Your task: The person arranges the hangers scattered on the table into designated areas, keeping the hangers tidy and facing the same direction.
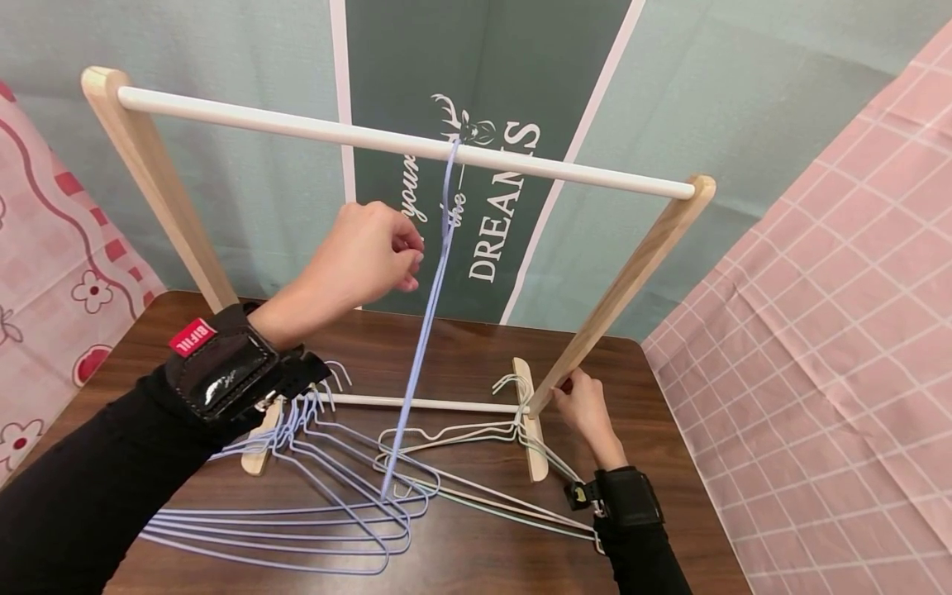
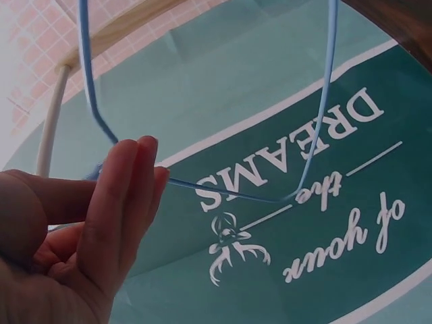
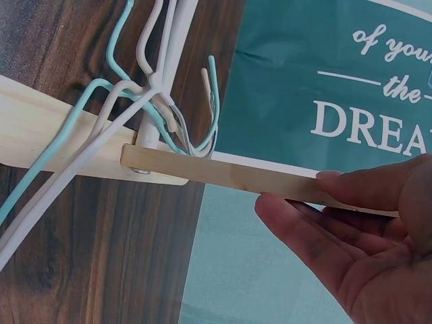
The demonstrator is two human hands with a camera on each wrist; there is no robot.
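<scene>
A blue-lavender wire hanger [image 1: 421, 347] hangs by its hook from the white top bar [image 1: 283, 124] of a wooden garment rack, edge-on in the head view. Just left of it my left hand [image 1: 364, 252] is raised, fingers loosely bent, with a small gap to the wire. In the left wrist view the hanger [image 2: 229, 193] passes behind the fingers; the thumb's tip is hidden. Low on the rack's right side, my right hand [image 1: 586, 409] pinches the wooden post [image 3: 236, 177] between thumb and fingers.
Several blue-lavender hangers [image 1: 301, 417] lean at the lower rod's [image 1: 446, 404] left end and spread over the brown table [image 1: 476, 549]. White, beige and mint hangers [image 3: 154, 84] gather at its right end. A green printed cloth [image 1: 491, 66] hangs behind; pink cloth [image 1: 840, 289] covers the right side.
</scene>
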